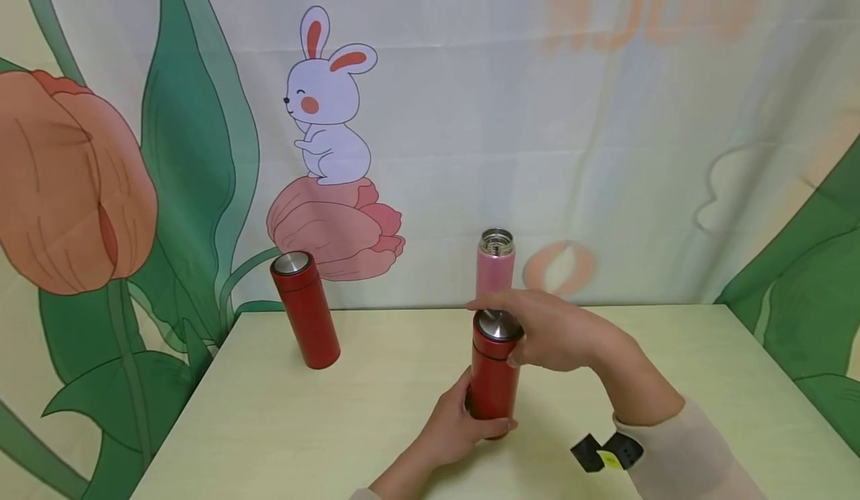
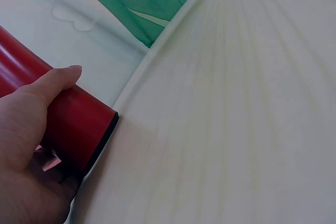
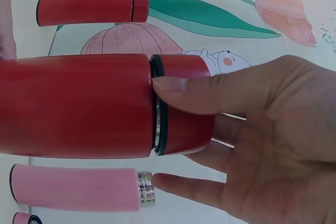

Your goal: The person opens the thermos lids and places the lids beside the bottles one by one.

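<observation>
My left hand (image 1: pixel 449 427) (image 2: pixel 25 135) holds the lower body of an upright red bottle (image 1: pixel 493 389) (image 2: pixel 81 124) (image 3: pixel 79 106), thumb on one side. The right hand (image 1: pixel 567 333) (image 3: pixel 283 114) grips that bottle's red lid (image 1: pixel 499 326) (image 3: pixel 185 132) between thumb and fingers. In the right wrist view, a narrow strip of metal shows between lid and body beside a black ring. Behind this bottle stands a pink bottle (image 1: pixel 494 272) (image 3: pixel 76 188), uncapped, its threaded metal neck bare.
Another red bottle (image 1: pixel 312 321) (image 3: pixel 86 9), lid on, stands at the back left of the pale table (image 1: pixel 269 425). A small pink object with a dark ring (image 3: pixel 22 218) shows at the right wrist view's lower left corner. A printed curtain (image 1: pixel 430 112) hangs behind.
</observation>
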Demonstrator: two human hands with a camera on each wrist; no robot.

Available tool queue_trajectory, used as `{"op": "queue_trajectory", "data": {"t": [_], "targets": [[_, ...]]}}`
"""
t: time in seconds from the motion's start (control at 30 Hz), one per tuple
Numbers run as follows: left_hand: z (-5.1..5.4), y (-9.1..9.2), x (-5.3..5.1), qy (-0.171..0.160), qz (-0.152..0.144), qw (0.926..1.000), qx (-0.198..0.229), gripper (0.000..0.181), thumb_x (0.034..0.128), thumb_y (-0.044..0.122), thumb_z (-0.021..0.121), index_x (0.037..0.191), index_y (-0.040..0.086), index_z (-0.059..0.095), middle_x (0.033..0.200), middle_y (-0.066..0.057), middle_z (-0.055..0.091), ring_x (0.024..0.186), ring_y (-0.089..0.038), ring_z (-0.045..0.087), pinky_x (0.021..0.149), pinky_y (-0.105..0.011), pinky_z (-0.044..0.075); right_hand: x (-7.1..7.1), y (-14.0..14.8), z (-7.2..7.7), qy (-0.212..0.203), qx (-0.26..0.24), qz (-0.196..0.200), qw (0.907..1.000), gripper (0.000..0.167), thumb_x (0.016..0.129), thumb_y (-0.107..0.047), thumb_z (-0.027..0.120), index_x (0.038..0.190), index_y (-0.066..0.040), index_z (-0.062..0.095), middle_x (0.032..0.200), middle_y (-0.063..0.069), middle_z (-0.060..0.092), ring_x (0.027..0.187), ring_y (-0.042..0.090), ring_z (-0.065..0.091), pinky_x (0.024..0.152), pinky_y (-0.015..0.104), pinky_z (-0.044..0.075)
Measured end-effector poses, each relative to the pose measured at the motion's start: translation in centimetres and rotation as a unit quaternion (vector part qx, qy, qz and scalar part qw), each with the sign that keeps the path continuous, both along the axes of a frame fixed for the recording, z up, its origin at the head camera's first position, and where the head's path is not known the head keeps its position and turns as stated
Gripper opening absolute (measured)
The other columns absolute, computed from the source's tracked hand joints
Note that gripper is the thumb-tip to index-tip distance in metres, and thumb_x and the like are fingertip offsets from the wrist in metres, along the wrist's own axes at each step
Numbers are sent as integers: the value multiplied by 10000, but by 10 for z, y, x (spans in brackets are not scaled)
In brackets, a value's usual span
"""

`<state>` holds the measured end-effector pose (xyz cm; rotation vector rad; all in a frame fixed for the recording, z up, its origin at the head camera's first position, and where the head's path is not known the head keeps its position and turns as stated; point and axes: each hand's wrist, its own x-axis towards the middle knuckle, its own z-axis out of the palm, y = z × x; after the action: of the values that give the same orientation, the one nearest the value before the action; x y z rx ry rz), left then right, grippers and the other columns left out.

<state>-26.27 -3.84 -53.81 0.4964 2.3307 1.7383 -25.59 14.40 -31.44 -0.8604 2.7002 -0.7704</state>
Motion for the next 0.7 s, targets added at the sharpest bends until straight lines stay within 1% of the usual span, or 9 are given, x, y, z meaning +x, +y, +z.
{"op": "queue_trajectory", "data": {"t": [0.1, 0.23, 0.3, 0.37, 0.47, 0.57, 0.7], "targets": [[-1, 0, 0, 24, 5, 10000, -9, 678, 846, 379, 859, 1407, 410, 479, 1259, 119, 659, 1162, -110, 625, 1052, -396, 489, -1, 2, -2, 67, -61, 84, 9999, 732, 816, 92, 703, 1488, -142, 531, 1440, 32, 592, 1302, 250, 587, 1071, 465, 513], [-1, 1, 0, 9, 1, 10000, -12, 687, 849, 377, 858, 1415, 421, 472, 1271, 119, 658, 1169, -116, 623, 1059, -403, 491, -1, 2, -4, 221, -123, 195, 9995, 822, 800, 38, 756, 1545, -156, 467, 1537, 26, 522, 1358, 263, 546, 1088, 473, 500], [-1, 1, -1, 10, 1, 10000, -17, 697, 851, 378, 856, 1426, 425, 465, 1287, 119, 653, 1180, -118, 618, 1066, -407, 490, 0, 2, -3, 304, -135, 145, 9993, 849, 808, -20, 794, 1565, -162, 437, 1562, 29, 494, 1372, 274, 530, 1083, 480, 502], [-1, 1, -1, 24, 1, 10000, -26, 707, 853, 379, 854, 1436, 428, 457, 1300, 118, 648, 1187, -121, 614, 1069, -407, 492, 1, 0, -2, 422, -121, 15, 9990, 848, 820, -91, 824, 1569, -150, 430, 1569, 42, 484, 1376, 288, 521, 1080, 487, 502], [-2, 1, -2, 59, -1, 10000, -25, 719, 852, 379, 854, 1445, 434, 450, 1308, 116, 644, 1186, -121, 613, 1065, -398, 495, 5, -2, 0, 572, -81, -234, 9981, 798, 836, -194, 851, 1535, -130, 473, 1487, 68, 539, 1331, 293, 541, 1052, 482, 516], [-2, 0, -2, 47, -21, 10000, -15, 732, 854, 380, 852, 1454, 448, 438, 1311, 115, 639, 1186, -122, 614, 1060, -393, 498, 8, -5, 2, 670, -5, -434, 9968, 691, 833, -272, 865, 1441, -157, 557, 1323, 57, 608, 1234, 256, 584, 996, 445, 539], [-2, 0, -2, 29, -25, 10000, -31, 752, 856, 387, 849, 1469, 460, 420, 1314, 115, 635, 1183, -117, 617, 1049, -381, 502, 12, -11, 2, 739, 254, -801, 9937, 635, 818, -403, 876, 1346, -176, 605, 1167, 25, 623, 1080, 192, 630, 905, 393, 559]]}}
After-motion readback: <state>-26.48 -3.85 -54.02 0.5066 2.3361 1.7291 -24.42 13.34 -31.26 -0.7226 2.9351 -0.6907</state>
